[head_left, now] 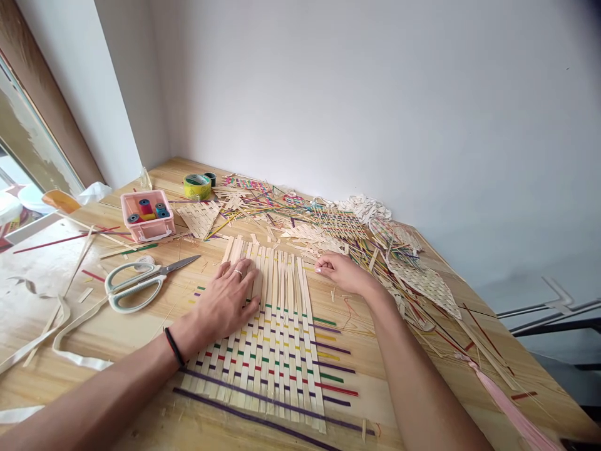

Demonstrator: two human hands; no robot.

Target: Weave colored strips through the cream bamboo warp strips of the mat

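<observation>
A partly woven mat (277, 351) of pale flat strips crossed by green, yellow, purple and red strips lies on the wooden table (164, 413). My left hand (228, 294), fingers spread, rests flat on the mat's upper left part. To the right of the pale strips' far ends is my right hand (340, 270), its fingers curled in a pinch; whatever is between them is too small to make out. Coloured strip ends stick out from the mat's right side. Two long purple strips (253, 423) cross near its front edge.
Scissors (134, 285) lie left of the mat. Behind them stands a pink box (146, 216) of thread spools, near a yellow tape roll (197, 186). Loose strips and woven pieces (422, 282) cover the back and right. White ribbon (77, 357) lies at left.
</observation>
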